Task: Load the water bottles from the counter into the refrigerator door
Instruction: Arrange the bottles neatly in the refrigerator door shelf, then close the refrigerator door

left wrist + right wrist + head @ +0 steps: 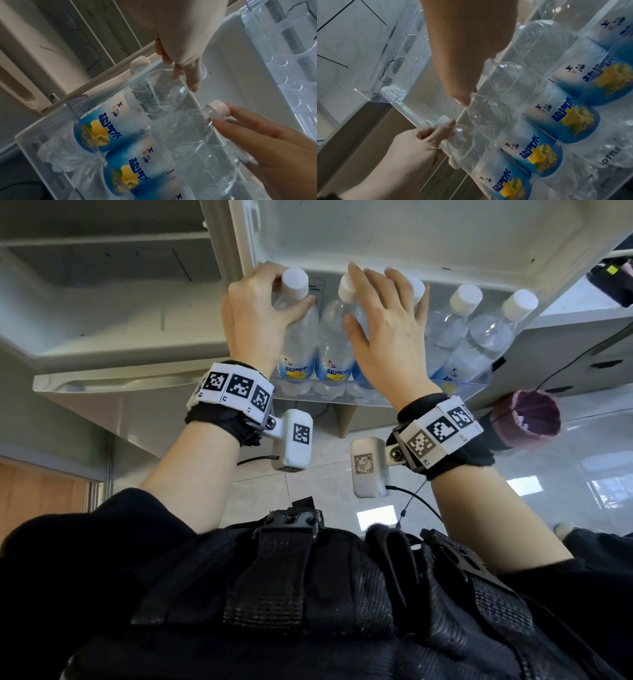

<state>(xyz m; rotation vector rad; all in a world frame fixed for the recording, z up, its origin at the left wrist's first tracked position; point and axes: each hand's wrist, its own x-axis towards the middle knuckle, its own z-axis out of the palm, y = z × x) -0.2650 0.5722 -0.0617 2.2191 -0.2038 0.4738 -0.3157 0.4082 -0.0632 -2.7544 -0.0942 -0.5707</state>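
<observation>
Several clear water bottles with white caps and blue-and-yellow labels stand in a row in the clear door shelf (342, 396) of the open refrigerator door. My left hand (291, 294) grips the leftmost bottle (301, 340) round its neck, with the thumb just under the cap; the right wrist view shows the same hold (448, 127). My right hand (373, 302) lies with straight, spread fingers against the second bottle (334, 340) and the one behind it. Its fingertips (221, 120) touch the second bottle's neck by the cap (217, 108). Two more bottles (448, 323) stand untouched to the right.
The refrigerator's open compartment (102, 275) lies to the left of the door. Higher on the door hangs another clear bin (283, 54). A grey counter (582, 337) and a dark pink round container (527, 419) are on the right, with glossy tiled floor (308, 484) below.
</observation>
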